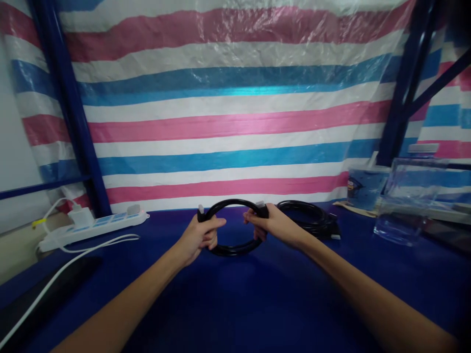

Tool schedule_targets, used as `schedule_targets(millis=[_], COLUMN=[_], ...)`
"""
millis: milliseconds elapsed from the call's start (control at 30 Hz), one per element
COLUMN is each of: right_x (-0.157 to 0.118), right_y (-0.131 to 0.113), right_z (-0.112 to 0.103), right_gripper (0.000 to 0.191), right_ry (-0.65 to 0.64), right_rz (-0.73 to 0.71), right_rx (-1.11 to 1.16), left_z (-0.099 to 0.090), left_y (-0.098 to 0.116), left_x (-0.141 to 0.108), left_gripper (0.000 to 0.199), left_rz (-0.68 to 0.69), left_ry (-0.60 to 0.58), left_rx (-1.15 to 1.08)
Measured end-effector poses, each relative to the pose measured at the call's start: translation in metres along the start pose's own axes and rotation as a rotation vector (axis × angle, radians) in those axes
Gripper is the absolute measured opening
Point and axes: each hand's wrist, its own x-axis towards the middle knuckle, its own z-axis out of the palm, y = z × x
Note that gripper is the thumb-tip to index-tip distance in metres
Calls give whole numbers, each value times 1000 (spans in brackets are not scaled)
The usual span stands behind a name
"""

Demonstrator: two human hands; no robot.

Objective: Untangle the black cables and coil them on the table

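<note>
A black cable [235,252] is wound into a loop and held up above the blue table. My left hand [203,232] is closed around the loop's left side, with one plug standing up above the thumb. Closed on the opposite side is my right hand [263,223], near the other plug, whose pale metal end points up. The fingers partly hide the cable on both sides. A second coiled black cable [303,203] lies on the table just behind my right wrist, its plug ends toward the right.
On the left lies a white power strip [106,224] with a white charger [81,216] and a white cord [66,264]. A dark flat object [69,279] rests in front. A clear plastic container [399,220] and a blue packet [364,186] stand right. Striped sheeting [235,132] hangs behind.
</note>
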Motion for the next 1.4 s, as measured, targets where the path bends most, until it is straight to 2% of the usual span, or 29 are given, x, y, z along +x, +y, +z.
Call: schedule_targets(millis=[133, 200, 300, 433, 567, 800, 1100, 1400], right_x=[4, 5, 6, 8, 9, 12, -4, -9], right_y=[20, 27, 27, 24, 29, 38, 47, 42], right_z=[4, 7, 10, 9, 7, 8, 4, 7], right_gripper=[27, 28, 31, 34, 34, 35, 35, 37], right_ry=[4, 27, 83, 125, 65, 125, 37, 61], right_rz=[45, 53, 50, 24, 64, 84, 109, 114], right_rx=[111, 210, 298, 252, 226, 143, 59, 120], left_z=[-14, -15, -11, -8, -10, -10, -11, -11], left_y=[-14, -13, -9, -9, -16, -25, -26, -25], left_x=[4, 4, 3, 3, 5, 5, -2, 1], left_gripper=[43, 43, 45, 46, 45, 46, 43, 43], left_rz=[-6, -22, 1, 78, 29, -38, -97, -108], left_ry=[-80, -108, -90, -55, -89, -28, -101, -126], left_rx=[120, 161, 139, 136, 156, 49, 67, 103])
